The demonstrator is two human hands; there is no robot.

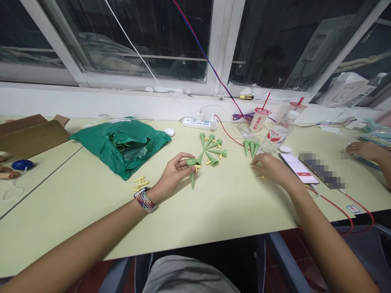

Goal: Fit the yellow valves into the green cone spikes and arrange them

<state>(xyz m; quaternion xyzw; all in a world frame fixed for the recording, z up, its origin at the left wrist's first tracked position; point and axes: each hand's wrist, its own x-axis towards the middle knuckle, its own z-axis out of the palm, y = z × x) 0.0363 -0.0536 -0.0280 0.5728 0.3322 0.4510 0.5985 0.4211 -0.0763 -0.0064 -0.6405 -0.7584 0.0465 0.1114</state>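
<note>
My left hand (pixel 174 170) is closed on a green plastic spike (pixel 192 171), which points down with its tip on the pale table (pixel 214 211). A beaded band sits on that wrist. My right hand (pixel 269 166) rests on the table with curled fingers, right above a small yellow piece (pixel 260 177); whether it grips anything I cannot make out. Between the hands lies a fan of several green spikes (pixel 212 148) with yellow pieces among them. Three more spikes (pixel 251 147) stand upright just beyond my right hand. More yellow pieces (pixel 139 182) lie by my left wrist.
A green plastic bag (pixel 122 144) lies at left, a cardboard box (pixel 29 134) beyond it. A power strip (pixel 200 123), a cup (pixel 259 119) and a water bottle (pixel 276 136) stand at the back. A phone (pixel 297 167) and red cable lie at right. Another person's hand (pixel 365 150) rests far right.
</note>
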